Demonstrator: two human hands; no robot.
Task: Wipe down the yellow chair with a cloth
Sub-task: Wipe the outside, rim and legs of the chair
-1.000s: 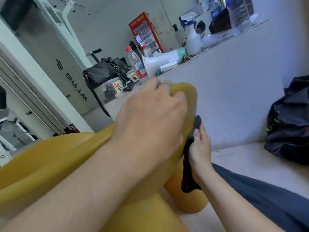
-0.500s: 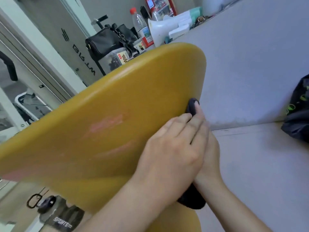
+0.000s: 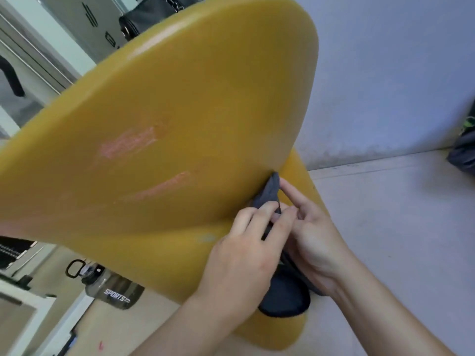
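Note:
The yellow chair (image 3: pixel 180 119) fills most of the view, its broad curved shell tilted toward me, with pale pink scuff marks on it. A dark grey cloth (image 3: pixel 270 194) is pressed into the crease where the shell meets the yellow base, and its loose end hangs down lower. My left hand (image 3: pixel 246 255) pinches the cloth from the left with its fingertips. My right hand (image 3: pixel 311 232) holds the cloth from the right, fingers curled on it and the index finger pointing up along the fold.
A grey wall (image 3: pixel 385 73) stands right behind the chair, meeting a pale floor (image 3: pixel 398 214). A dark bag (image 3: pixel 462 152) lies at the right edge. A dark bottle marked SPORTS (image 3: pixel 113 291) lies low left, and a black handbag (image 3: pixel 149 14) sits beyond the chair top.
My left hand came off the top rim of the chair and joined the right hand at the cloth. The cloth moved down into the crease near the base. The view dropped closer.

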